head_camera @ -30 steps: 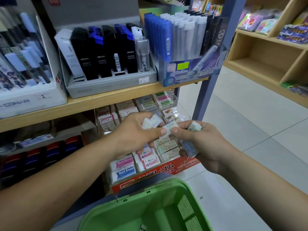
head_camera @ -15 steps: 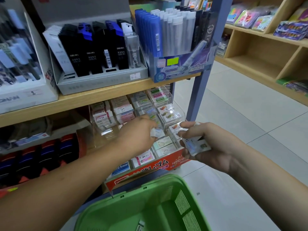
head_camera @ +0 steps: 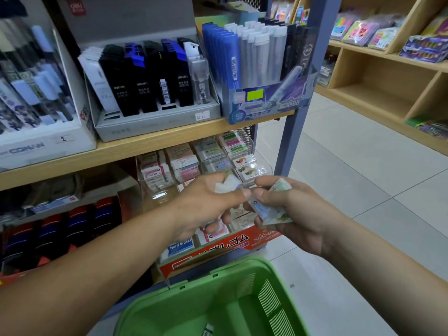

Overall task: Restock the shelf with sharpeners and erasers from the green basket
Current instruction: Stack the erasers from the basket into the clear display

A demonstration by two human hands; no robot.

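Note:
My left hand (head_camera: 206, 204) pinches a small white wrapped eraser (head_camera: 228, 184) between thumb and fingers, in front of the eraser display. My right hand (head_camera: 291, 214) grips a stack of wrapped erasers (head_camera: 271, 210), its fingertips almost touching the left hand's. Behind both hands a clear tiered rack (head_camera: 169, 170) holds rows of wrapped erasers, with an orange "Hard Eraser" box (head_camera: 230, 246) at its front. The green basket (head_camera: 242, 267) sits below my hands; a small packet (head_camera: 208, 331) lies on its floor.
The wooden shelf (head_camera: 145, 144) above carries a grey tray of lead refill cases (head_camera: 150, 73), a blue box of pen cases (head_camera: 257, 59) and a white "Conan" box (head_camera: 36, 141). A blue-grey upright post (head_camera: 300, 93) stands right. Tiled floor and wooden shelving (head_camera: 388, 76) lie beyond.
My left hand reached into the rack half a second ago, then drew back toward the right hand and now pinches an eraser. The view tilted slightly.

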